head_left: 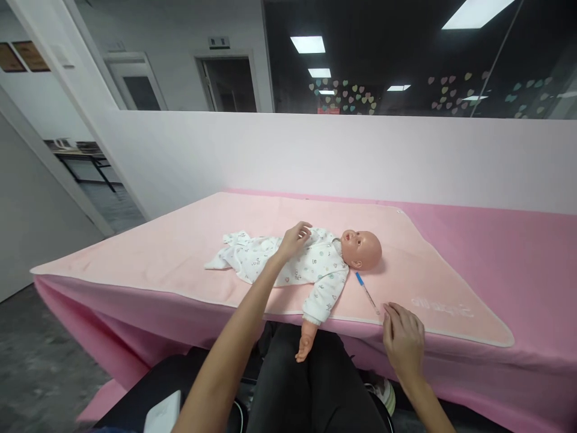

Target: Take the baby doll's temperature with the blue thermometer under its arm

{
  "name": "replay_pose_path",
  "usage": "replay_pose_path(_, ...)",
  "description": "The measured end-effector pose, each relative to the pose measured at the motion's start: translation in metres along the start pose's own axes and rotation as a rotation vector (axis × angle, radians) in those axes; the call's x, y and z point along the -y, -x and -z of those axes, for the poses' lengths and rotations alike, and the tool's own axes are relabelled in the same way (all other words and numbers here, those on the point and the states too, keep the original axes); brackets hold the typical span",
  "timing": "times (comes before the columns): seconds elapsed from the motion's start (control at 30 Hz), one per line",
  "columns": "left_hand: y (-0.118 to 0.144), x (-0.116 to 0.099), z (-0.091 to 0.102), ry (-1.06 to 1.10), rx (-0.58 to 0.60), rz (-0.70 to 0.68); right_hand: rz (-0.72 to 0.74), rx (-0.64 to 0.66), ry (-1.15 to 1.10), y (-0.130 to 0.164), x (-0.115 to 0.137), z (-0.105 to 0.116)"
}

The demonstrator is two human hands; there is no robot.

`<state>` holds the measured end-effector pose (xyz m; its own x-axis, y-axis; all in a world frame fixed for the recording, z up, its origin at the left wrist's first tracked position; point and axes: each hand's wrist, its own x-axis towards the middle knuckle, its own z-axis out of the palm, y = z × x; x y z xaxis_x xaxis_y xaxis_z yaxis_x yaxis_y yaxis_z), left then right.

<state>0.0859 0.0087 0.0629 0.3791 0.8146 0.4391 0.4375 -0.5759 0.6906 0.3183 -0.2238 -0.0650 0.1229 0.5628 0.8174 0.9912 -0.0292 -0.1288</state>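
Note:
A baby doll (315,258) in a white patterned sleepsuit lies on its back on a peach-coloured mat (180,252), head to the right. One of its arms hangs over the table's front edge. My left hand (296,239) is over the doll's chest, fingers loosely bent and holding nothing; contact with the cloth is hard to judge. Just below the doll's head lies a slim clear stick with a blue end, perhaps a glass thermometer (367,293). To its right my right hand (404,340) rests at the mat's front edge, fingers loosely curved, nothing visible in them.
A pink cloth (509,252) covers the table under the mat and drapes down in front. Behind the table stands a white wall (315,156) with dark glass above. On the black seat at lower left sits a white box-like object (163,412). My legs are under the table edge.

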Motion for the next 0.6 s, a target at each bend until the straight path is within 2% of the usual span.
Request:
replay_pose_path(0.07,-0.014,0.005,0.001,0.008,0.296,0.074,-0.006,-0.037,0.029,0.0,0.005,-0.002)
replay_pose_path(0.1,-0.018,0.008,0.003,0.013,0.391,0.093,-0.013,-0.049,0.035,0.0,0.007,-0.003)
replay_pose_path(0.17,-0.02,0.01,0.007,0.039,0.492,0.099,-0.022,-0.061,0.033,0.001,0.009,-0.005)
replay_pose_path(0.27,-0.016,0.007,0.015,0.048,0.555,0.093,-0.024,-0.07,0.022,0.003,0.009,-0.007)
replay_pose_path(0.37,-0.01,-0.001,0.018,0.01,0.562,0.094,-0.027,-0.072,0.01,0.003,0.008,-0.006)
replay_pose_path(0.6,-0.014,-0.018,0.012,-0.137,0.592,0.043,-0.039,-0.072,-0.004,0.003,0.011,-0.005)
